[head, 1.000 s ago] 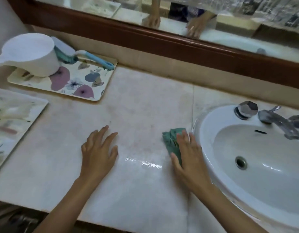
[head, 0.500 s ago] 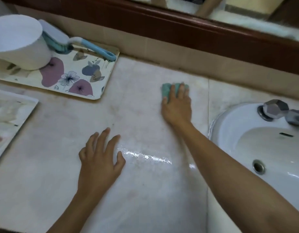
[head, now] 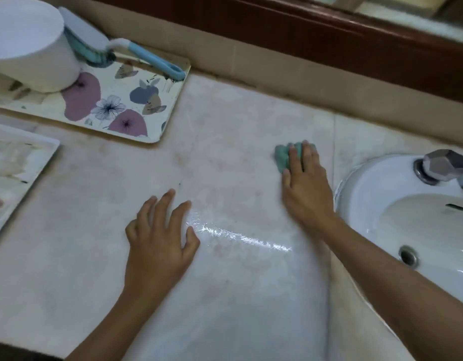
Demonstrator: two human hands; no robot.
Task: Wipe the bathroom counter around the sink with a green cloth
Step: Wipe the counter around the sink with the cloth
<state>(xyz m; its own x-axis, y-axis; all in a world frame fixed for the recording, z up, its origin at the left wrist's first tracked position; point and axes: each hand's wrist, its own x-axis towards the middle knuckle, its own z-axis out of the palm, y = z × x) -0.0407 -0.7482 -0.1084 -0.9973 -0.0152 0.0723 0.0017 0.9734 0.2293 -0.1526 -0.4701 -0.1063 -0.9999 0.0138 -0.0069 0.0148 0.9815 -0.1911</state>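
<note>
Two bare hands rest on a pale marble counter (head: 238, 295), seen from above. At the counter's left edge lies part of a white tray (head: 29, 157), its contents blurred. Behind it, toward the back left corner, a floral tray (head: 136, 108) with purple and blue shapes carries a white scoop-like tub (head: 29, 48) and a scrub brush (head: 100, 48) with a light blue handle; the brush head leans against the tub and the handle reaches to the tray's back right corner. Near the front middle of the counter the left hand (head: 160, 246) lies palm down, fingers spread, holding nothing. Just to its right a streak of wet glare (head: 240, 238) shines on the stone. Farther right and closer to the back, the right hand (head: 306, 188) presses flat, fingers together, on a bunched green cloth (head: 283, 156); the cloth pokes out to the left of and beyond the fingertips and sits on the counter just left of a seam in the marble. At the right edge a white sink (head: 360, 194) is set into the counter, with a faceted metal tap knob (head: 444, 165) on its back rim and a drain (head: 409, 256) in the bowl. A dark wood frame (head: 329, 40) runs along the wall behind.
</note>
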